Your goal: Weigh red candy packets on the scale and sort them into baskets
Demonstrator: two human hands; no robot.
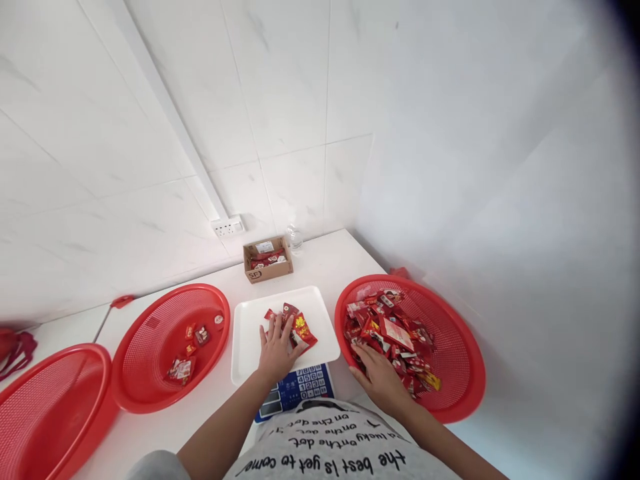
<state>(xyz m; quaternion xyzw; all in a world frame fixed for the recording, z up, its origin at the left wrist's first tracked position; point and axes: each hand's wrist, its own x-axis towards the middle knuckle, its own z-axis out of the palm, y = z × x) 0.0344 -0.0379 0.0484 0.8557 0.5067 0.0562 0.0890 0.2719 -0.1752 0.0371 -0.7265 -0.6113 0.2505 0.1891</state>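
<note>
A white tray [250,340] sits on a blue scale [297,390] in front of me. My left hand [276,350] lies flat on the tray, fingers spread over a few red snack packets [300,327]. My right hand [380,377] reaches into the red basket [465,373] on the right, which is heaped with several red packets [393,333]. Its fingertips are buried among the packets, so what they hold is hidden.
A second red basket [150,380] left of the tray holds a few packets. A third red basket [45,413] is at the far left. A cardboard box [267,261], a clear bottle [295,239] and a wall socket [227,227] are at the back by the tiled wall.
</note>
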